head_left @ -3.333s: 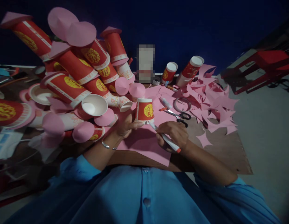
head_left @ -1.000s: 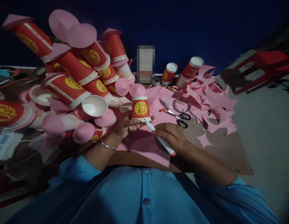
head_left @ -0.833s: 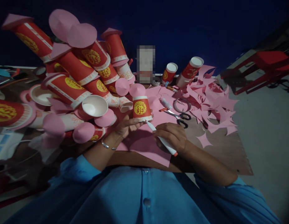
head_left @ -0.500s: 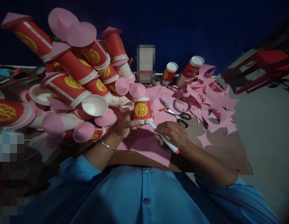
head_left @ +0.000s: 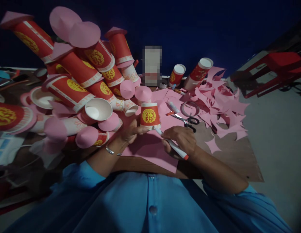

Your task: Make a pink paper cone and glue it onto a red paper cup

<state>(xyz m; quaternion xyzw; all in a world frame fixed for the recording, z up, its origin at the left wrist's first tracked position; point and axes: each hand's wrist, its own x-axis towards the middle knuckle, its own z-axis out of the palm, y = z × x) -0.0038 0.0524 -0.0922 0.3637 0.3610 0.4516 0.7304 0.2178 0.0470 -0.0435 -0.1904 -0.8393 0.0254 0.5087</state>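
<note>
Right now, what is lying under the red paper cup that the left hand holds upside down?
Under the red paper cup lies a pink paper sheet on the wooden board. The left hand steadies it, and the pen tip meets its rim. The inside is hidden.

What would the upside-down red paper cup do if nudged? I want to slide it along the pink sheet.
The red paper cup is probably light, so it would likely slide easily. Mouth-down on the pink sheet, it seems unlikely to roll. Thin walls may dent under the left hand.
</note>
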